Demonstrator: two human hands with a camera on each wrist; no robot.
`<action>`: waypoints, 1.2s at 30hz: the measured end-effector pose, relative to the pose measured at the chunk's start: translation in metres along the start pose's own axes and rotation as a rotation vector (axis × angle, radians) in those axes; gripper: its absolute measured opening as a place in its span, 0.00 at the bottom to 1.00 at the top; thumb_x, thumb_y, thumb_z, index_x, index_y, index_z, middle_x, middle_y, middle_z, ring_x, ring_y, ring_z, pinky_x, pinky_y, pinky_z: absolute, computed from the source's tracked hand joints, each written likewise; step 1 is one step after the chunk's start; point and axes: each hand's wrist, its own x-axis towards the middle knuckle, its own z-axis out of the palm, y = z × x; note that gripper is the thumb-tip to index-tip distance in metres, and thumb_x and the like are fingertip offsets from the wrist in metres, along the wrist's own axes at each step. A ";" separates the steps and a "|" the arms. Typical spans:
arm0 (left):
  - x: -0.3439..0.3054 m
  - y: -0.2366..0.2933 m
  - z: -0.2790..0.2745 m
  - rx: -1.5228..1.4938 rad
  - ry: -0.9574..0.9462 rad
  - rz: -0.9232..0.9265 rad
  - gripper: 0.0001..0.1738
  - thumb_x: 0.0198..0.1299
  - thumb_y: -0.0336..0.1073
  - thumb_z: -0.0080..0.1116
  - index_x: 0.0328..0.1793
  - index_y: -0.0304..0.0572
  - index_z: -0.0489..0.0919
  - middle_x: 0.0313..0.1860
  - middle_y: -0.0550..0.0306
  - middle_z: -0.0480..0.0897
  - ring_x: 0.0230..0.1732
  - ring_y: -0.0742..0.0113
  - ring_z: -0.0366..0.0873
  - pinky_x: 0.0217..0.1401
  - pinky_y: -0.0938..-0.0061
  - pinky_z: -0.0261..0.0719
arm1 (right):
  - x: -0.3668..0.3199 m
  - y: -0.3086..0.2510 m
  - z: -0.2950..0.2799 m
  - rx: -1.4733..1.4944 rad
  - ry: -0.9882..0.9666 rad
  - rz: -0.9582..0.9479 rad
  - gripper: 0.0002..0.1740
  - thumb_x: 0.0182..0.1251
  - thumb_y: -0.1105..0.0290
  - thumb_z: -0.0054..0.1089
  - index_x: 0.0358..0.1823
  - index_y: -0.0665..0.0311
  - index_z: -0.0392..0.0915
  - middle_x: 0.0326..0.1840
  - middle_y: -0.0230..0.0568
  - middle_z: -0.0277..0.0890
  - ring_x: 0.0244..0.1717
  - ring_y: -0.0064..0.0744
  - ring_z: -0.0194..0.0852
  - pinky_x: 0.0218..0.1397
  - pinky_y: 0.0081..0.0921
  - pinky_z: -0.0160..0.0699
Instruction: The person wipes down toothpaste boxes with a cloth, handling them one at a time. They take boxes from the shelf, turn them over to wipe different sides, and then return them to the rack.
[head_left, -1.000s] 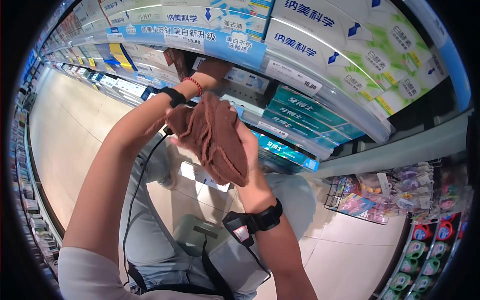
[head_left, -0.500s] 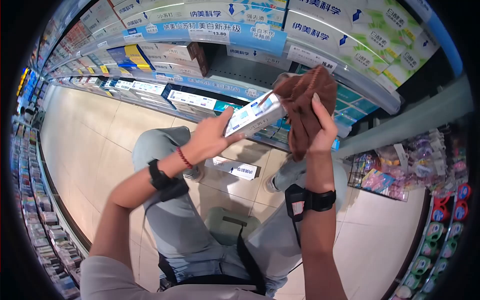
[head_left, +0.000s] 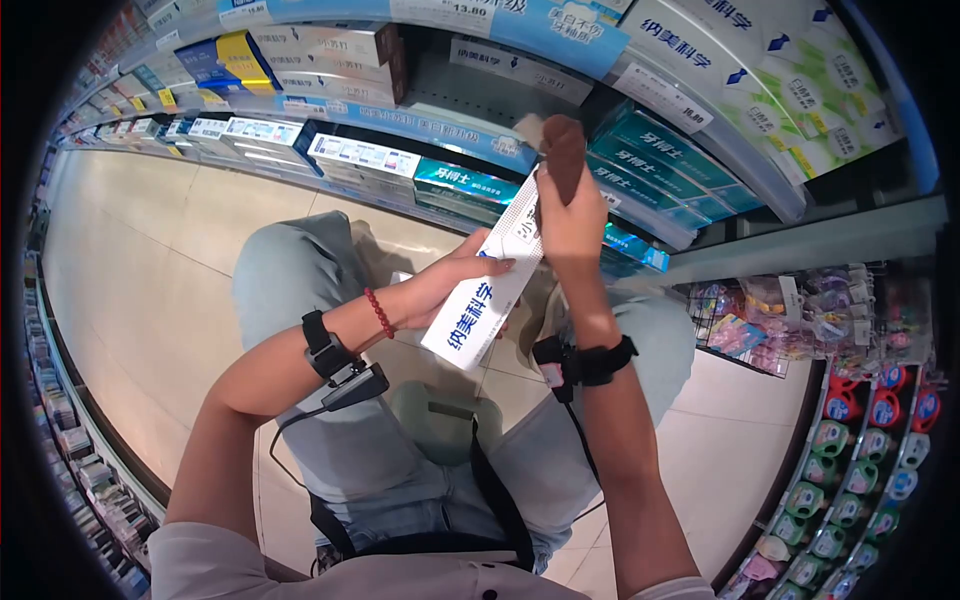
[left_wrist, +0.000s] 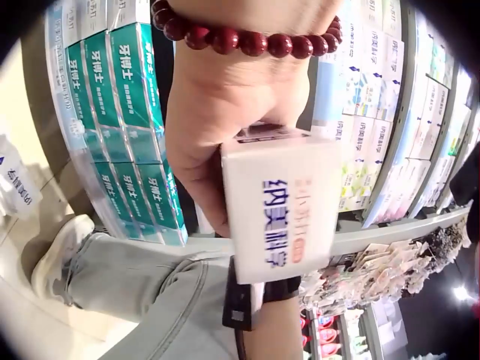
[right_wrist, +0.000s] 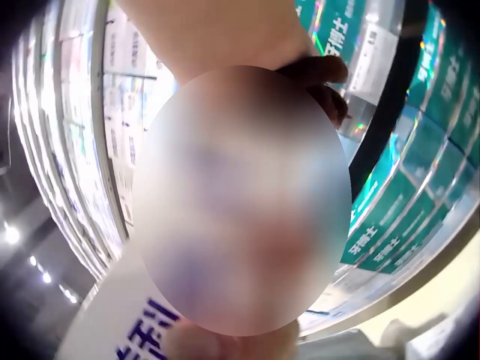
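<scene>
A long white toothpaste box [head_left: 478, 305] with blue lettering slants over the person's knees in the head view. My left hand [head_left: 440, 285] grips it around the middle, thumb across its face. At the upper end my right hand [head_left: 577, 228] holds a bunched brown cloth [head_left: 563, 165] against the box. The left wrist view looks at the box's end panel [left_wrist: 283, 214], with the left hand [left_wrist: 225, 112] behind it. A large blurred oval covers most of the right wrist view; brown cloth [right_wrist: 319, 71] shows above it and the box [right_wrist: 124, 319] below.
Shelves hold stacked toothpaste boxes, with teal ones [head_left: 660, 150] to the right and white ones [head_left: 335, 60] to the left. Another white box [left_wrist: 15, 180] lies on the floor. A green stool [head_left: 445, 425] stands between the legs. Hanging packets [head_left: 800, 310] are at the right.
The left hand came out of the shelf with a toothpaste box and drew it toward the body, turning it. The cloth in the right hand moved right, then back to the box's end.
</scene>
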 end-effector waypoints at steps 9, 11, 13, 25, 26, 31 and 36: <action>-0.010 -0.012 -0.034 -0.618 -0.270 -0.303 0.31 0.59 0.55 0.49 0.66 0.52 0.64 0.40 0.46 0.71 0.30 0.49 0.73 0.35 0.60 0.75 | 0.016 0.006 -0.012 1.168 -0.479 0.728 0.28 0.58 0.58 0.61 0.54 0.70 0.69 0.49 0.44 0.74 0.48 0.33 0.73 0.52 0.26 0.70; -0.012 -0.014 -0.041 -0.600 -0.337 -0.287 0.31 0.59 0.58 0.48 0.66 0.55 0.64 0.40 0.46 0.72 0.29 0.49 0.73 0.34 0.59 0.74 | 0.015 0.005 -0.015 1.294 -0.567 0.760 0.29 0.57 0.58 0.61 0.56 0.69 0.68 0.51 0.44 0.73 0.51 0.34 0.71 0.55 0.27 0.69; -0.014 -0.017 -0.047 -0.588 -0.369 -0.298 0.32 0.59 0.62 0.45 0.66 0.57 0.65 0.39 0.46 0.72 0.28 0.49 0.73 0.33 0.58 0.73 | 0.008 -0.001 -0.018 1.226 -0.552 0.729 0.29 0.56 0.60 0.62 0.56 0.68 0.67 0.50 0.44 0.73 0.51 0.33 0.71 0.55 0.27 0.69; 0.010 -0.018 -0.026 1.079 0.253 0.452 0.36 0.57 0.48 0.62 0.66 0.41 0.60 0.54 0.51 0.74 0.53 0.63 0.74 0.56 0.71 0.71 | 0.014 0.037 -0.006 1.170 -0.148 0.628 0.21 0.66 0.62 0.49 0.55 0.68 0.66 0.52 0.48 0.73 0.52 0.39 0.71 0.58 0.32 0.70; 0.012 -0.021 -0.025 0.982 0.268 0.442 0.36 0.57 0.48 0.62 0.65 0.42 0.60 0.54 0.51 0.74 0.53 0.64 0.74 0.56 0.72 0.71 | 0.011 0.034 -0.002 1.176 -0.118 0.603 0.22 0.67 0.60 0.48 0.55 0.68 0.66 0.52 0.48 0.72 0.53 0.39 0.71 0.58 0.33 0.70; 0.014 -0.020 -0.018 0.328 0.172 0.245 0.29 0.64 0.50 0.52 0.65 0.42 0.60 0.46 0.48 0.75 0.41 0.63 0.79 0.42 0.69 0.79 | 0.000 0.021 0.005 1.410 -0.123 0.639 0.25 0.68 0.52 0.46 0.56 0.64 0.67 0.54 0.41 0.72 0.54 0.38 0.70 0.56 0.35 0.69; 0.014 -0.018 -0.018 -0.125 0.072 -0.001 0.32 0.65 0.63 0.39 0.60 0.42 0.65 0.41 0.47 0.76 0.30 0.56 0.82 0.33 0.61 0.83 | -0.009 0.022 0.030 1.122 -0.040 0.539 0.28 0.64 0.48 0.53 0.57 0.63 0.67 0.51 0.39 0.73 0.51 0.34 0.73 0.54 0.31 0.72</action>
